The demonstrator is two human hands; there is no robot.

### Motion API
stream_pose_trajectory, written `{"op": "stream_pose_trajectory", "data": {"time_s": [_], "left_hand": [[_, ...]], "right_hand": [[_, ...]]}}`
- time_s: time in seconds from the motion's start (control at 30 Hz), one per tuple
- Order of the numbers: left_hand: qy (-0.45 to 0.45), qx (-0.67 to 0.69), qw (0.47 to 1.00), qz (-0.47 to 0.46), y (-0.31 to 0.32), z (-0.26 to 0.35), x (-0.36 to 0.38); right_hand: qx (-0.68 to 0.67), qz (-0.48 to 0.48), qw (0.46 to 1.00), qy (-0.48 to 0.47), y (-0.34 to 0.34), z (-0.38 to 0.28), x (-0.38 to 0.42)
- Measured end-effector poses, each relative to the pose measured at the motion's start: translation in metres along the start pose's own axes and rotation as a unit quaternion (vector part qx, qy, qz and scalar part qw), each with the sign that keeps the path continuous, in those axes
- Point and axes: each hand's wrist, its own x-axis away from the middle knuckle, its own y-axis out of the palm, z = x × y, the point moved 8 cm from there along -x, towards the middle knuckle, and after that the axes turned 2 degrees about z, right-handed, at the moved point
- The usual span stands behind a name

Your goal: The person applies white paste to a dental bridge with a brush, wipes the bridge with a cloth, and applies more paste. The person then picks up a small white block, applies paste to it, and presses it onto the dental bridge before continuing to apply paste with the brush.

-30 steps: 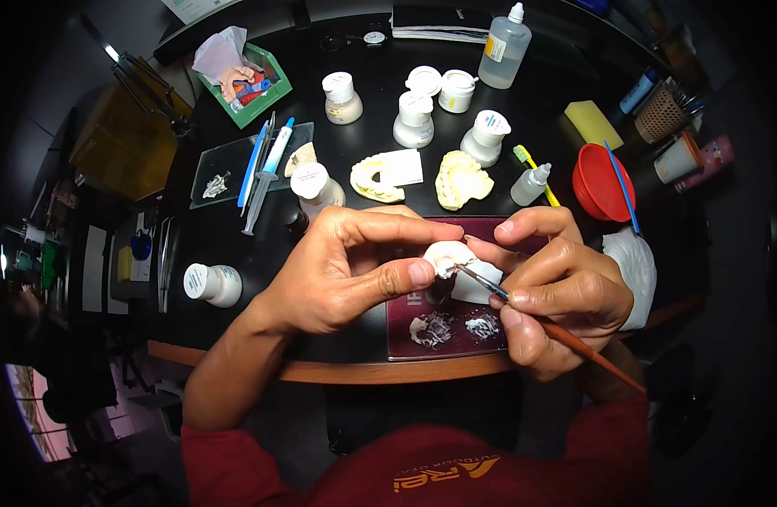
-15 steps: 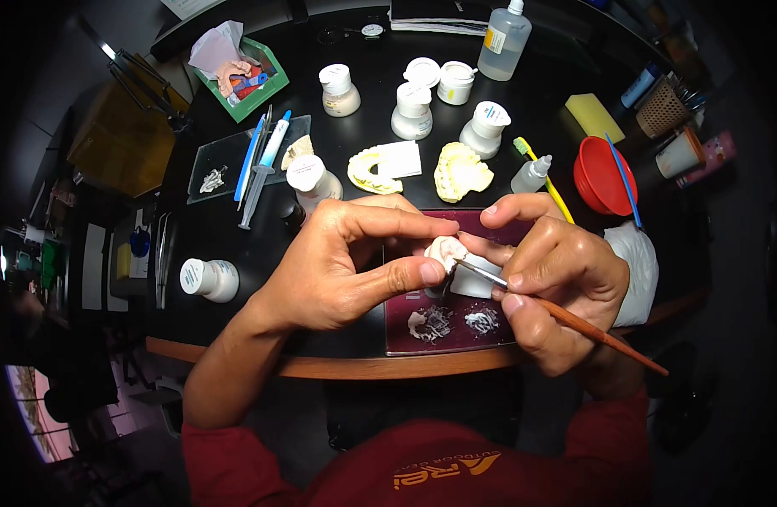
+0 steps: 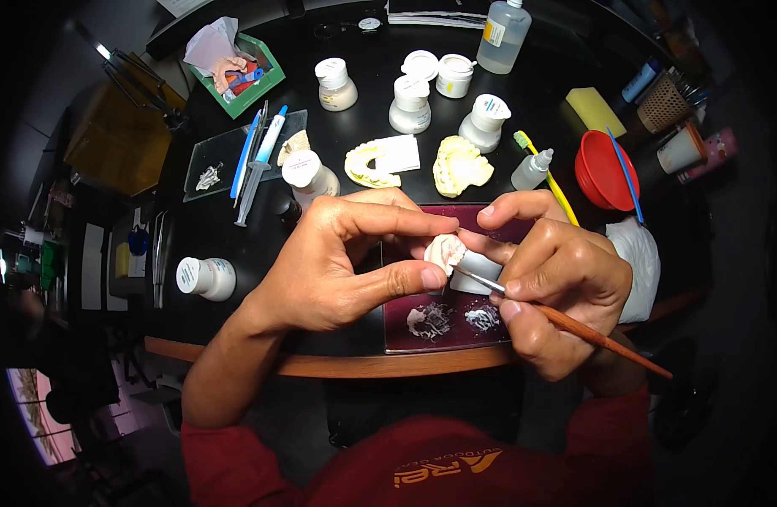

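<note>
My left hand (image 3: 321, 269) pinches a small pinkish-white dental model piece (image 3: 443, 252) between thumb and fingertips. A thin brush with a reddish wooden handle (image 3: 606, 340) lies in the closed fingers of my right hand (image 3: 566, 279), its tip right at the lower right edge of the piece. Below both hands is a dark red slab (image 3: 397, 331) bearing a clumpy off-white heap (image 3: 428, 322) and a smaller whitish heap (image 3: 482, 318). Behind the brush, a white container (image 3: 480, 269) is partly hidden by my right hand.
Two yellowish dental casts (image 3: 462, 166) (image 3: 367, 166) stand beyond my hands. Several white-capped jars (image 3: 410, 106) surround them. A red bowl (image 3: 604, 173), yellow toothbrush (image 3: 560, 193) and dropper bottle (image 3: 532, 171) are right; a syringe (image 3: 258, 177) and green box (image 3: 262, 89) are left.
The model piece has turned slightly in my left fingers, showing more of its pinkish face. The brush tip has shifted slightly down along its edge. The whole view has tilted a little.
</note>
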Motion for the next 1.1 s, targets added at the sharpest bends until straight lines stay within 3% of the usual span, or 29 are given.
{"op": "stream_pose_trajectory", "data": {"time_s": [0.2, 0.3, 0.5, 0.6, 0.8, 0.93, 1.1], "left_hand": [[-0.002, -0.007, 1.0, -0.002, 0.0, 0.001, 0.0], [0.05, -0.006, 0.999, 0.018, 0.0, 0.004, -0.001], [0.063, -0.018, 0.998, 0.017, 0.0, 0.005, -0.001], [-0.003, -0.009, 1.0, 0.0, -0.001, 0.002, -0.001], [0.028, -0.01, 1.0, 0.009, 0.0, 0.002, -0.002], [-0.061, 0.146, 0.987, -0.005, 0.005, -0.012, 0.002], [-0.086, 0.233, 0.969, -0.015, 0.009, -0.016, 0.001]], "right_hand": [[0.007, -0.006, 1.0, -0.003, 0.001, -0.002, -0.001], [0.013, -0.015, 1.0, -0.003, 0.002, -0.003, -0.002], [0.024, -0.025, 0.999, -0.022, 0.002, -0.006, -0.004], [0.027, -0.029, 0.999, -0.024, 0.002, -0.007, -0.005], [0.001, 0.009, 1.0, -0.011, -0.001, -0.005, -0.003], [-0.081, 0.15, 0.984, 0.051, -0.008, 0.005, 0.002], [0.023, 0.109, 0.994, -0.014, -0.013, -0.006, -0.005]]}}
